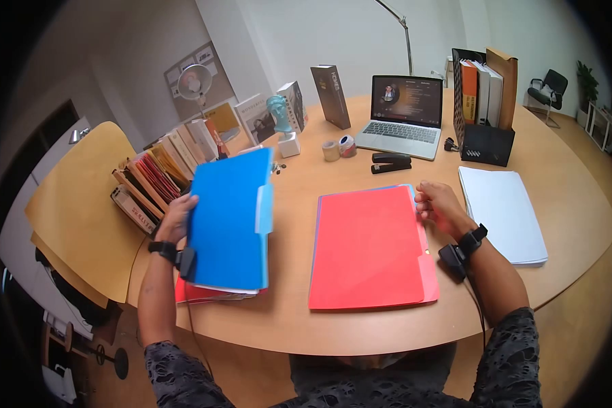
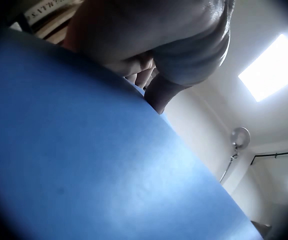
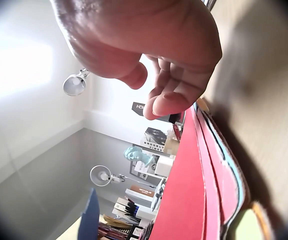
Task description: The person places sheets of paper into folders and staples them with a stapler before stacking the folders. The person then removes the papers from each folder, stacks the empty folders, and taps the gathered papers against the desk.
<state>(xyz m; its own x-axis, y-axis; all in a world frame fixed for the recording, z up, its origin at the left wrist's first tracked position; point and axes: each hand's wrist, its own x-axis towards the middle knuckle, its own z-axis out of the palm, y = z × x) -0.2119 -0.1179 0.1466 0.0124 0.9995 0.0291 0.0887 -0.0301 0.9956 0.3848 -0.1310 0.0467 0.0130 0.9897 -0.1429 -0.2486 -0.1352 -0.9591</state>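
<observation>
The left hand (image 1: 177,217) grips a blue folder (image 1: 230,221), lifted and tilted above a stack at the table's (image 1: 360,326) near left; the right hand (image 1: 440,204), fingers loosely curled, touches the far right edge of the red folder (image 1: 368,250) lying flat at centre

sleeves (image 1: 177,377) — dark grey, lace-patterned | wrist straps (image 1: 162,249) — black, cabled cameras

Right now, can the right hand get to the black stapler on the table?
Probably yes. The right hand rests at the top edge of the red folder, holding nothing. The black stapler lies just beyond it on bare table, with nothing between them.
</observation>
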